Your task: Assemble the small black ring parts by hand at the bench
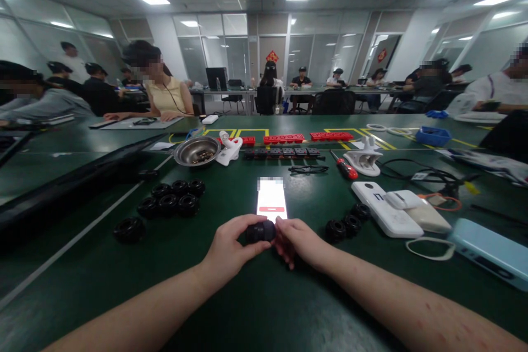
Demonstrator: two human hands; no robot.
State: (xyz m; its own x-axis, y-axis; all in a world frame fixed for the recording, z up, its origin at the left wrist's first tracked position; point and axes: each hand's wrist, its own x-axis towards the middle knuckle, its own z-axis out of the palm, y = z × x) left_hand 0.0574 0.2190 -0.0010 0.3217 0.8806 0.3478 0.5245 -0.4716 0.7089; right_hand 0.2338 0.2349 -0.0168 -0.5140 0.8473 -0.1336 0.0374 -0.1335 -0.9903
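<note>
Both my hands meet at the middle of the green table (256,302) around one small black round part (259,230). My left hand (229,247) curls its fingers round the part's left side. Pinching the right side is my right hand (299,239). Just behind them lies a lit phone (271,200). Several more black round parts (173,201) sit in a group to the left, with one apart (129,229), and three (346,223) lie to the right.
Behind the phone are a metal bowl (197,150), a red-handled screwdriver (344,167), red (284,138) and black strips (282,152) and white clamps (365,158). White devices (385,206), cables and a light blue case (489,250) crowd the right. Other people sit at surrounding tables.
</note>
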